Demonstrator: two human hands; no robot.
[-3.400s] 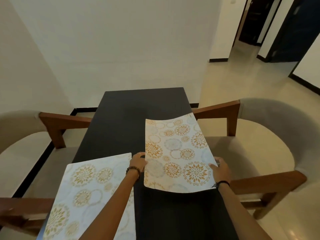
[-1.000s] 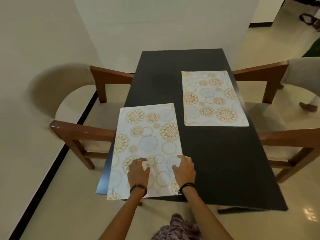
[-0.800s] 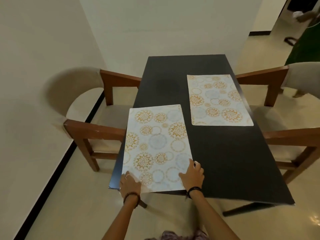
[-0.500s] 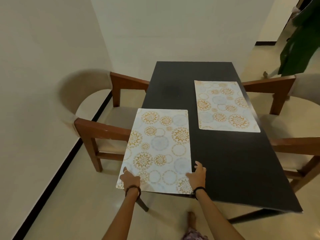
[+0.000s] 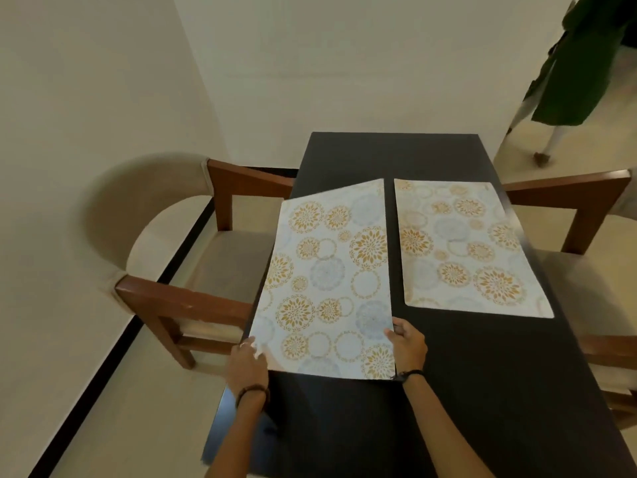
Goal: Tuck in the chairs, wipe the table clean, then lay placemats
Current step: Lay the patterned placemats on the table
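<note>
Both hands, left hand [image 5: 246,363] and right hand [image 5: 406,346], pinch the near placemat [image 5: 327,281] over the table [image 5: 465,374]

We have a single wide-angle view, from a camera worn on the person's head at the near short end of the dark worktop [image 5: 448,374]. It looks forward and steeply down along the worktop's length toward the cream wall [image 5: 344,63] at the far end. The near edge falls close under the lens, with both forearms reaching in from the bottom. Straight lines bow toward the frame edges.
</note>
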